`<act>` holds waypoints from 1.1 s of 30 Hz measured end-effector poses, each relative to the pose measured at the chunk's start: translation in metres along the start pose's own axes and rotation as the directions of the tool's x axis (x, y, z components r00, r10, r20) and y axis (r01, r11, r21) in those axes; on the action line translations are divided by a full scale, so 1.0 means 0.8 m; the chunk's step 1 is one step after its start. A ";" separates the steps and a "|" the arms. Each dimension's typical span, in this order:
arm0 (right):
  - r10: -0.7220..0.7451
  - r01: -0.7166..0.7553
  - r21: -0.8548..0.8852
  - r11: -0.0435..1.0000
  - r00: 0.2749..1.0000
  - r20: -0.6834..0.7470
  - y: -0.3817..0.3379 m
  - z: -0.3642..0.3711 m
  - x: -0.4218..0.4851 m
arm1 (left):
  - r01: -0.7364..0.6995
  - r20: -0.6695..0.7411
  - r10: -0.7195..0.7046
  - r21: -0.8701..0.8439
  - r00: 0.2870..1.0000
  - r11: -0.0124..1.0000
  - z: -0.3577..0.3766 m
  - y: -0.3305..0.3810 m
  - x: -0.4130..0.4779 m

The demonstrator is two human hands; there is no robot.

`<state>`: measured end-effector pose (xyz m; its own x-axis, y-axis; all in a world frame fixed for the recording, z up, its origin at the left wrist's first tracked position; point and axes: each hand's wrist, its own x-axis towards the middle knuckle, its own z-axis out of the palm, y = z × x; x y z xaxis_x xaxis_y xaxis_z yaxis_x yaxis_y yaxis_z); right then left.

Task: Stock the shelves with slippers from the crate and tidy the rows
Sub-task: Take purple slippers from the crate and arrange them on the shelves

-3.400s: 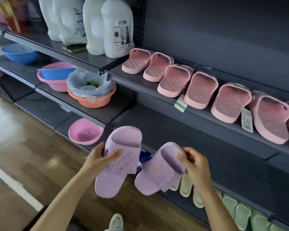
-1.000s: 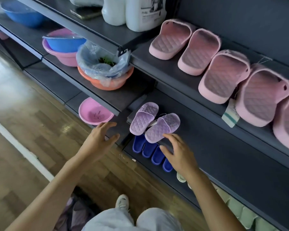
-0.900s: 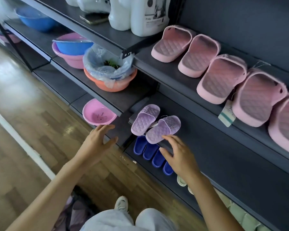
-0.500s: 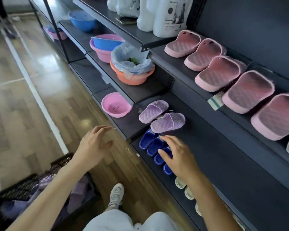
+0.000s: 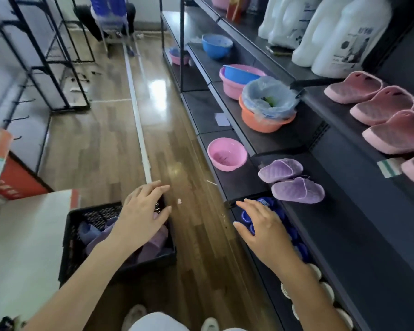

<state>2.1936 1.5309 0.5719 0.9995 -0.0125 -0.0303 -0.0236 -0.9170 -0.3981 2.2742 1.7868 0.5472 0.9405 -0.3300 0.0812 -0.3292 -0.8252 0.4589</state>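
The pair of purple slippers (image 5: pixel 290 181) lies side by side at the left end of the middle shelf (image 5: pixel 359 218), probably so the row can grow rightward along the bare board. More purple slippers (image 5: pixel 151 247) wait in the black crate (image 5: pixel 68 240) on the floor beside the shelving. The left hand (image 5: pixel 141 216) hovers over the crate, its grip apart and empty, fingers spread; I judge it a reach for the next pair. The right hand (image 5: pixel 261 225) hangs above the blue slippers (image 5: pixel 245 215) on the bottom shelf, grip likewise apart; it seems to touch nothing, though the view there is blurred. Pink slippers (image 5: pixel 382 105) line the shelf above; a pink basin (image 5: pixel 226 154) sits just left of the purple pair.
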 end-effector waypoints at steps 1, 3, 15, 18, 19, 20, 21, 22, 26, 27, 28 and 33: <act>-0.009 0.009 -0.010 1.000 1.000 0.001 -0.012 0.005 0.007 | 0.006 -0.013 -0.006 -0.003 1.000 1.000 -0.008 -0.010 -0.002; -0.022 0.021 -0.019 1.000 1.000 -0.008 -0.040 0.015 0.022 | 0.004 -0.029 -0.004 -0.004 1.000 1.000 -0.024 -0.035 -0.005; 0.011 -0.010 0.004 1.000 0.999 -0.033 -0.240 0.111 0.093 | 0.010 0.038 -0.011 0.026 0.999 1.000 -0.122 -0.228 -0.002; -0.016 0.017 -0.012 1.000 1.000 0.013 -0.269 0.130 0.107 | 0.042 0.044 -0.043 0.010 0.998 0.999 -0.130 -0.266 -0.009; -0.024 0.024 -0.013 1.000 0.999 0.034 -0.276 0.136 0.111 | 0.069 0.043 -0.068 0.000 0.997 0.998 -0.132 -0.277 -0.012; -0.030 0.030 -0.016 0.999 0.998 0.059 -0.283 0.141 0.117 | 0.097 0.039 -0.097 -0.009 0.995 0.995 -0.134 -0.287 -0.015; -0.042 0.044 -0.023 0.999 0.995 0.089 -0.289 0.149 0.124 | 0.133 0.034 -0.133 -0.017 0.991 0.991 -0.135 -0.299 -0.020; -0.048 0.051 -0.028 0.998 0.993 0.109 -0.291 0.153 0.129 | 0.154 0.030 -0.154 -0.022 0.988 0.988 -0.135 -0.305 -0.024; -0.093 0.102 -0.035 0.994 0.975 0.201 -0.300 0.176 0.157 | 0.282 0.053 -0.280 -0.031 0.958 0.959 -0.127 -0.336 -0.043; -0.103 0.114 -0.035 0.993 0.969 0.225 -0.301 0.183 0.165 | 0.318 0.062 -0.316 -0.033 0.947 0.947 -0.123 -0.343 -0.048; -0.112 0.124 -0.033 0.992 0.961 0.252 -0.302 0.190 0.174 | 0.352 0.071 -0.349 -0.034 0.934 0.935 -0.118 -0.350 -0.052; -0.168 0.191 -0.027 0.981 0.917 0.363 -0.294 0.224 0.219 | 0.482 0.114 -0.478 -0.007 0.871 0.876 -0.082 -0.372 -0.056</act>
<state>2.3703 1.8162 0.4959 0.9117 0.2873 -0.2937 0.1680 -0.9131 -0.3715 2.3353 2.0772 0.4647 0.9669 0.0550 -0.2492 0.1654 -0.8787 0.4477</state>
